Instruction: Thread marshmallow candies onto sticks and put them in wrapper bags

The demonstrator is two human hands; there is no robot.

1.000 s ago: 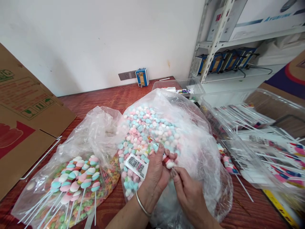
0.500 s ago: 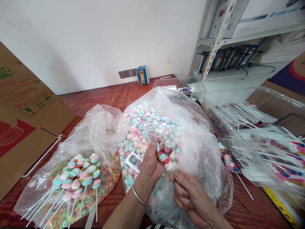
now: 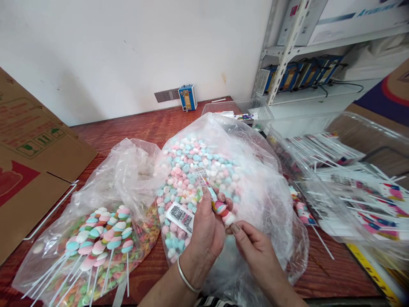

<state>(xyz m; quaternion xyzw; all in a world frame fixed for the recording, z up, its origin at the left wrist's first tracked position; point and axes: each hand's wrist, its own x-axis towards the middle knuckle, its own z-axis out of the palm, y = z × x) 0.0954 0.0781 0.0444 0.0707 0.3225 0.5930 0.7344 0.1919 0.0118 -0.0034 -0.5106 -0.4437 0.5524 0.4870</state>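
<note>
My left hand point(image 3: 207, 228) is closed around a marshmallow skewer point(image 3: 220, 207) in a clear printed wrapper. The wrapper's printed end sticks up past my thumb. My right hand point(image 3: 257, 249) pinches the lower end, by the white marshmallow; whether a stick lies between those fingertips is hidden. Under both hands spreads a large clear bag point(image 3: 262, 200) of pink, white and blue marshmallows. A white printed label or packet point(image 3: 180, 216) lies on it, left of my left hand. Several finished marshmallow skewers point(image 3: 99, 238) with white sticks rest on a bag of gummy rings point(image 3: 147, 228) to the left.
A cardboard box point(image 3: 35, 157) stands at the left. To the right, a clear plastic bin point(image 3: 287, 179) holds several wrapped skewers and printed sleeves; one wrapped skewer point(image 3: 303, 213) lies beside it. A small blue device point(image 3: 188, 97) sits by the wall sockets. Metal shelves point(image 3: 287, 51) rise at the back right.
More of the wrapped skewer shows between my hands, its lower end tilted down to the right. My right hand has shifted slightly. The whole view has moved a little.
</note>
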